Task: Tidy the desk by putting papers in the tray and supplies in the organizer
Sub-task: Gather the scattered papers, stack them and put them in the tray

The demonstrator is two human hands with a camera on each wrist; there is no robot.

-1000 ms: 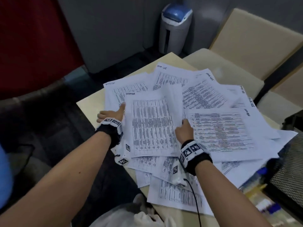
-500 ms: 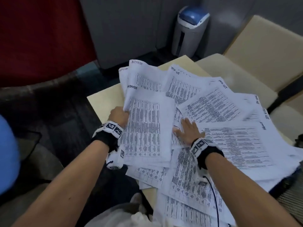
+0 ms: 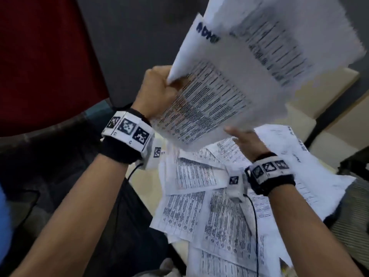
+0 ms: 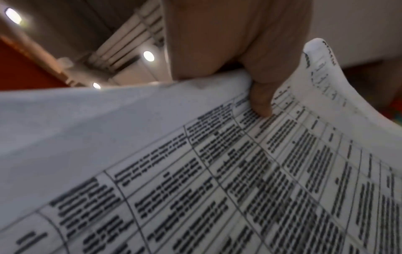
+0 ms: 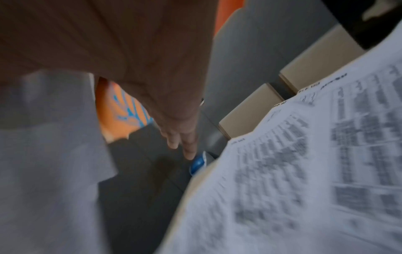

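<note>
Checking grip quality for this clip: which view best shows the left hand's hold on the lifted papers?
The left wrist view: the left hand pinches the lifted papers, thumb on the printed side. The head view shows the fist at the sheets' edge; the right wrist view shows only blurred paper.

The left hand (image 3: 157, 92) has lifted a sheaf of papers (image 3: 229, 86) off the desk pile (image 3: 219, 212).
</note>
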